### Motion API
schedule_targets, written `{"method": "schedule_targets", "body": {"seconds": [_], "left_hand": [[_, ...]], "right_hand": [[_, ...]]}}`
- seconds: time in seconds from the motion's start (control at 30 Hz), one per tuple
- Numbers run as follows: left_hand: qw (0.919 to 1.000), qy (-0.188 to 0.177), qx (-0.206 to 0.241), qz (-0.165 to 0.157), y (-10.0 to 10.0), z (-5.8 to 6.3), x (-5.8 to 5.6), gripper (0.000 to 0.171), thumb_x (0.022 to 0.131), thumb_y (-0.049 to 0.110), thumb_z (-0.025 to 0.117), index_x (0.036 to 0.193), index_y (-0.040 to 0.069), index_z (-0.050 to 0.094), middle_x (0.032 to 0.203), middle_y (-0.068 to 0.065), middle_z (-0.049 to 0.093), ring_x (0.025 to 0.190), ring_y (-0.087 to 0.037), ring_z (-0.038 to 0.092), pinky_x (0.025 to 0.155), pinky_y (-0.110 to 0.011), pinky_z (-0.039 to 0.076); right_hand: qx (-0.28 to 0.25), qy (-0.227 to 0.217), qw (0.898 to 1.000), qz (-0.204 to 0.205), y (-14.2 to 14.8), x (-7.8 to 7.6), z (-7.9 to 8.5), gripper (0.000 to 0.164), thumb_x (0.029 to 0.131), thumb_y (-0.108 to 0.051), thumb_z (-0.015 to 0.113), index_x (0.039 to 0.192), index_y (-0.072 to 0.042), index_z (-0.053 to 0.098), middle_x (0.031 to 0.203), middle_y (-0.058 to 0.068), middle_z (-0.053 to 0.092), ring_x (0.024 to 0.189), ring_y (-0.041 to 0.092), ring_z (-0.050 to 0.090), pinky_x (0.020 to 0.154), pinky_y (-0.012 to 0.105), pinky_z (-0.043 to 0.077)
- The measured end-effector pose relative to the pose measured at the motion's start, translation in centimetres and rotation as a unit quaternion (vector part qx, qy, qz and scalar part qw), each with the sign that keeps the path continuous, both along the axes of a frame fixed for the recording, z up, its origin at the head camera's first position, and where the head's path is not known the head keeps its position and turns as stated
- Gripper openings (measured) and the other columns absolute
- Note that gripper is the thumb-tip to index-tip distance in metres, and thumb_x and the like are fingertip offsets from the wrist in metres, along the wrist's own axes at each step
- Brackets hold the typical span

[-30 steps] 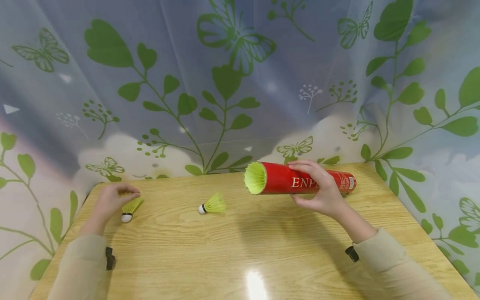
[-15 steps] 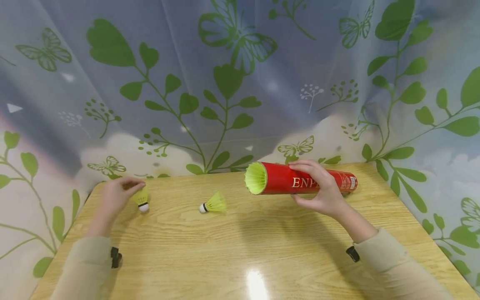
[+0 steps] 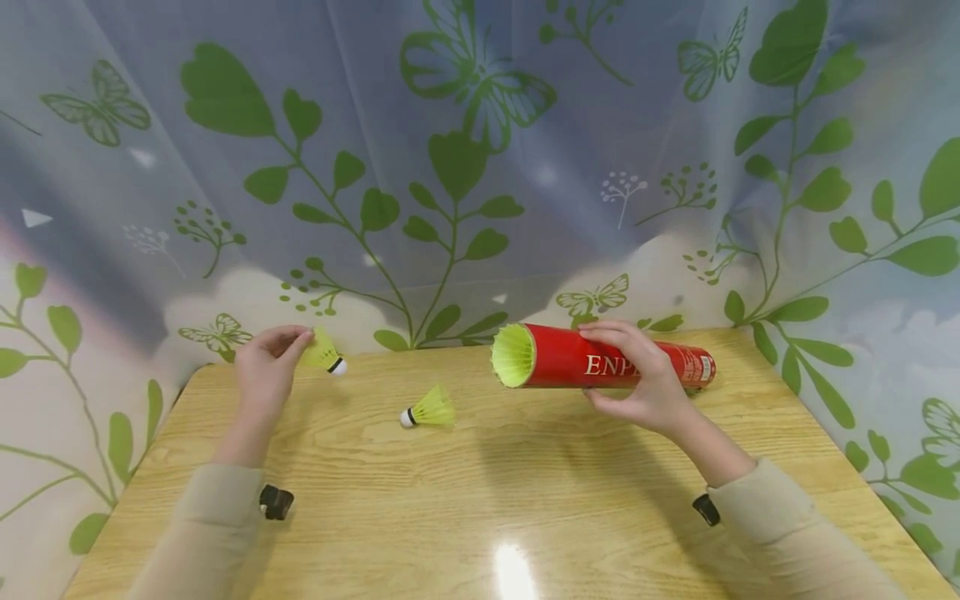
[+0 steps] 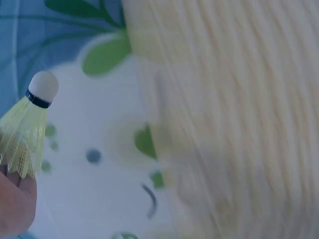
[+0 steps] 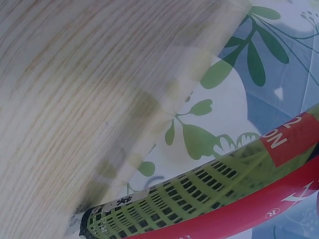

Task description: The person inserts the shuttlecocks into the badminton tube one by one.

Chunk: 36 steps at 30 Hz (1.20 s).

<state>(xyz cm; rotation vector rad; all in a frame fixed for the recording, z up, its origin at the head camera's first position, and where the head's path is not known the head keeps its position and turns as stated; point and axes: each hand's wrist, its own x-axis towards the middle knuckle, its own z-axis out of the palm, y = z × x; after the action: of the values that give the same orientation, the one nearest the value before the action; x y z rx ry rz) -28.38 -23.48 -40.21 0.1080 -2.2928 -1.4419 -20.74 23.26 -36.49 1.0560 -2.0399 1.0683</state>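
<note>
My left hand [image 3: 268,367] pinches a yellow shuttlecock [image 3: 325,353] by its skirt edge, above the table's back left part. Its white cork, banded in black, points right and slightly down in the head view. The left wrist view shows the same shuttlecock [image 4: 31,122] with fingertips at the skirt. My right hand [image 3: 645,379] grips a red shuttlecock tube [image 3: 558,357] round its middle, holding it sideways. A yellow skirt [image 3: 513,356] fills the tube's mouth, which faces left. Another yellow shuttlecock [image 3: 430,409] lies on the table between the hands, cork to the left.
The wooden table [image 3: 420,508] reaches back to a curtain [image 3: 360,208] printed with leaves and butterflies, which also hangs at both sides. Each sleeve has a small black device [image 3: 276,502] at the wrist.
My left hand has raised its shuttlecock and carried it right and toward the back; the cork has swung from pointing down to pointing right. The right hand and tube hold still.
</note>
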Motion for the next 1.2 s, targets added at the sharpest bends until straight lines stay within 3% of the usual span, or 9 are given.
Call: {"method": "schedule_targets", "body": {"seconds": [0.17,0.3,0.4,0.57,0.73,0.87,1.2], "left_hand": [[0.9933,0.048,0.105,0.002,2.8,1.5,0.6,0.025,0.084,0.025,0.072,0.096,0.003,0.072,0.082,0.013,0.069,0.076,-0.001,0.064,0.075,-0.010,0.050],[0.9723,0.071,0.222,-0.015,5.1,3.0,1.2,0.020,0.081,0.014,0.075,0.094,0.000,0.071,0.082,0.005,0.070,0.075,-0.006,0.065,0.076,-0.013,0.052],[0.9558,0.073,0.283,-0.034,6.6,3.9,1.8,0.017,0.081,0.011,0.074,0.092,0.000,0.071,0.084,0.002,0.069,0.078,-0.008,0.066,0.076,-0.015,0.053],[0.9426,0.079,0.319,-0.061,8.6,5.1,2.6,0.014,0.080,0.011,0.075,0.090,0.002,0.072,0.084,0.001,0.070,0.079,-0.009,0.065,0.077,-0.017,0.054],[0.9261,0.084,0.361,-0.071,10.6,6.3,3.4,0.008,0.078,0.009,0.077,0.084,0.006,0.074,0.079,0.003,0.071,0.074,-0.008,0.064,0.075,-0.019,0.054],[0.9131,0.078,0.393,-0.077,12.3,7.2,4.1,0.004,0.080,0.006,0.075,0.082,0.010,0.074,0.077,0.004,0.070,0.072,-0.006,0.063,0.073,-0.017,0.054],[0.8971,0.083,0.421,-0.105,16.3,8.5,5.8,0.005,0.079,0.010,0.076,0.080,0.014,0.073,0.079,0.004,0.071,0.077,-0.008,0.063,0.080,-0.022,0.052]], "right_hand": [[0.000,-0.005,1.000,-0.007,0.9,-1.2,-1.6,0.067,0.056,0.003,0.078,0.120,0.004,0.057,0.123,0.023,0.056,0.120,0.029,0.049,0.103,0.020,0.039],[0.003,-0.008,1.000,-0.016,1.3,-1.6,-2.2,0.067,0.058,-0.002,0.077,0.122,-0.001,0.058,0.126,0.018,0.057,0.121,0.028,0.049,0.102,0.021,0.040],[0.005,-0.007,1.000,-0.022,1.3,-1.6,-2.3,0.067,0.059,-0.003,0.077,0.123,-0.002,0.058,0.127,0.016,0.057,0.121,0.027,0.050,0.103,0.021,0.040],[0.004,-0.007,1.000,-0.016,0.9,-1.2,-1.7,0.066,0.057,0.002,0.077,0.121,0.001,0.057,0.124,0.021,0.057,0.119,0.030,0.050,0.102,0.020,0.039],[0.004,-0.012,1.000,-0.010,0.0,0.1,-0.1,0.065,0.057,0.009,0.077,0.118,0.006,0.057,0.121,0.026,0.056,0.115,0.039,0.049,0.103,0.017,0.038],[0.008,-0.004,1.000,-0.020,-0.4,0.5,0.6,0.064,0.056,0.009,0.077,0.117,0.008,0.057,0.119,0.025,0.057,0.113,0.037,0.051,0.103,0.016,0.037],[0.020,-0.007,0.999,-0.028,1.1,-1.9,-2.1,0.067,0.061,-0.007,0.077,0.125,-0.004,0.057,0.127,0.011,0.057,0.121,0.022,0.050,0.103,0.020,0.040]]}}
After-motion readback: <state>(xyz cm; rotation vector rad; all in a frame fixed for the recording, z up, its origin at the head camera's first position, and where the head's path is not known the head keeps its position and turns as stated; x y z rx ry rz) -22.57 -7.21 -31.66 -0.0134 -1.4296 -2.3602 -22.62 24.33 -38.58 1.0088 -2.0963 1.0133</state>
